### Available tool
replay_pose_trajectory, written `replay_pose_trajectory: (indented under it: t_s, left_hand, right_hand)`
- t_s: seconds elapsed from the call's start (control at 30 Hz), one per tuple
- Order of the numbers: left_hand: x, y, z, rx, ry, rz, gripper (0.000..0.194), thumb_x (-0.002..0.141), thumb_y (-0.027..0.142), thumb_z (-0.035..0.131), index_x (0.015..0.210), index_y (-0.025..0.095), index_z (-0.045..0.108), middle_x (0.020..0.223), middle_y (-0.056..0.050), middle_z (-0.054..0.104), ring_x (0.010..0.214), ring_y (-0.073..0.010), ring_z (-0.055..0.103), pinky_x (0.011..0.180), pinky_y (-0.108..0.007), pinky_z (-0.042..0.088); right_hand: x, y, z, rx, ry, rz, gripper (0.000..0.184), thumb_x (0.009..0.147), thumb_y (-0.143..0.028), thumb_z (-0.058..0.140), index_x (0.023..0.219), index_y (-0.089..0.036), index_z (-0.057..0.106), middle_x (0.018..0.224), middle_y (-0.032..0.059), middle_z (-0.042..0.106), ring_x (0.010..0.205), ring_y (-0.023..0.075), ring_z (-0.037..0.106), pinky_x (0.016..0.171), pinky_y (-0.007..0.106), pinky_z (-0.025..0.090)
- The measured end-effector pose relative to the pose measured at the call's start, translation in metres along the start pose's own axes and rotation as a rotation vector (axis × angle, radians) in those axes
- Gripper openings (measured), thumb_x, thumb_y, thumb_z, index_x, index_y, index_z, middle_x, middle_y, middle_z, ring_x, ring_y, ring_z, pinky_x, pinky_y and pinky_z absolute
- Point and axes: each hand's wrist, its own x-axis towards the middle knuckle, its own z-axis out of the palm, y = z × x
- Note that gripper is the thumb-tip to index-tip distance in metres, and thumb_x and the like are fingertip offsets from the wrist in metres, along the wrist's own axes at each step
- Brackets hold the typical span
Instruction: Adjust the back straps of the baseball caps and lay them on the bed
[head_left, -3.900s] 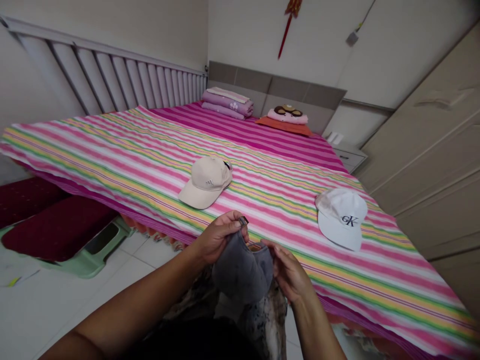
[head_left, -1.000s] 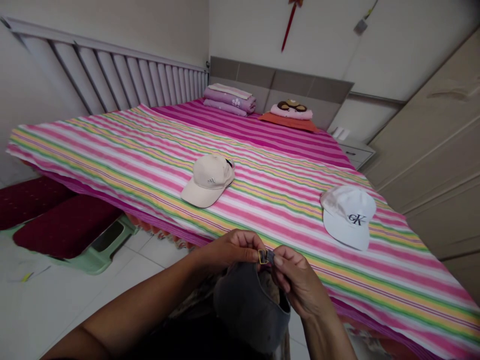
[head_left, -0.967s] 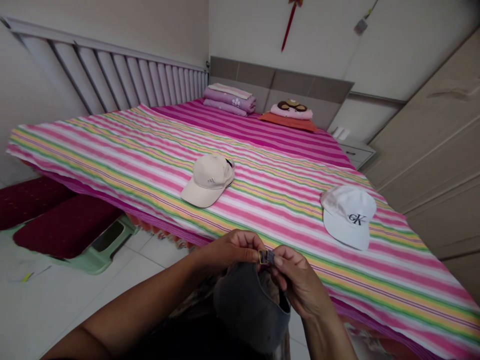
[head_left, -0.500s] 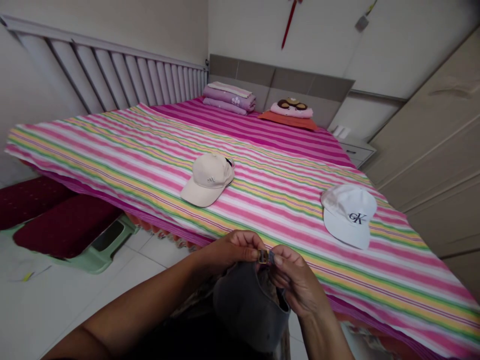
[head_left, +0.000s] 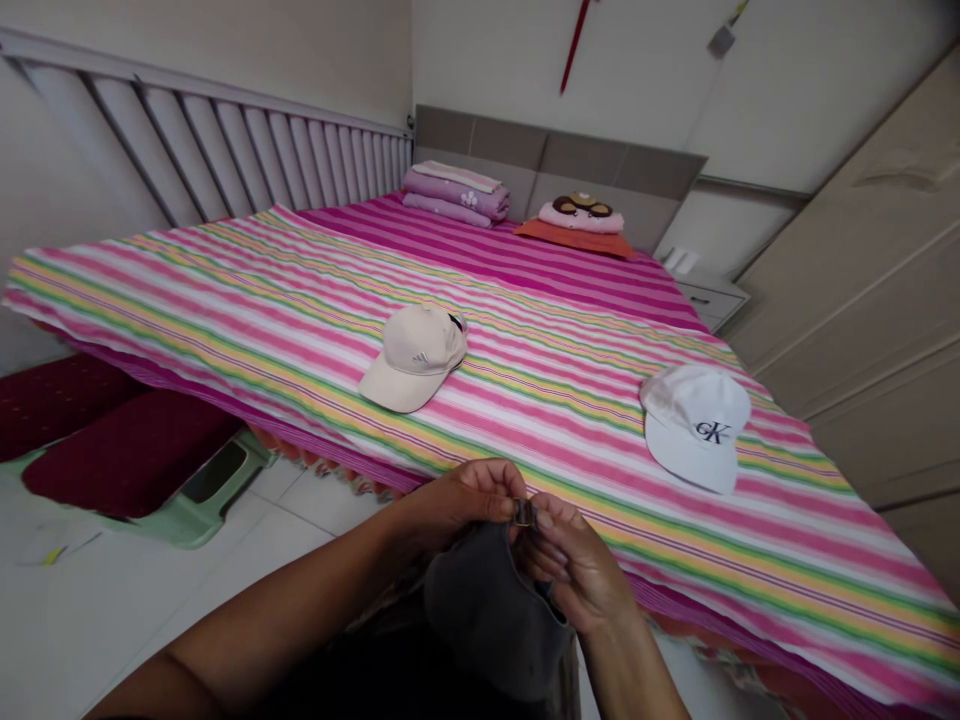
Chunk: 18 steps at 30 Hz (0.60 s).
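Note:
A dark grey cap [head_left: 487, 620] hangs in front of me, below the bed's near edge. My left hand [head_left: 457, 500] pinches the cap's back strap beside a small metal buckle [head_left: 523, 513]. My right hand [head_left: 577, 565] pinches the strap from the other side of the buckle, fingers closed. On the striped bedspread [head_left: 300, 290] lie a beige cap [head_left: 414, 357] at the middle and a white cap [head_left: 694, 425] with a dark logo at the right.
Folded purple bedding [head_left: 454, 193] and a pink and orange pillow [head_left: 579, 222] lie at the grey headboard. A white rail [head_left: 225, 150] runs along the bed's far side. A green stool with dark red cushions [head_left: 127, 455] stands on the tiled floor at left. A beige wardrobe [head_left: 862, 270] stands at right.
Both hands have stayed on the grey cap and moved from its crown to the strap buckle, drawing closer together there. The caps on the bed have not moved.

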Motion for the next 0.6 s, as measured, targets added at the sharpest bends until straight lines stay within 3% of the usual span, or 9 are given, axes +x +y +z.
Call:
replay_pose_trajectory:
  t_s: [0.6]
  left_hand:
    - [0.0006,-0.0017,-0.0029,0.010,0.028,-0.022,0.026,0.061,0.023,0.074,0.074,0.011,0.055,0.057,-0.002,0.063,0.048,-0.0071,0.055,0.048,-0.015,0.038]
  right_hand:
    - [0.0016,-0.0001,0.0027,-0.006,-0.023,0.021,0.025,0.067,-0.031,0.071,0.062,-0.014,0.053,0.037,-0.0123,0.029,0.032,0.0004,0.015,0.034,0.016,0.012]
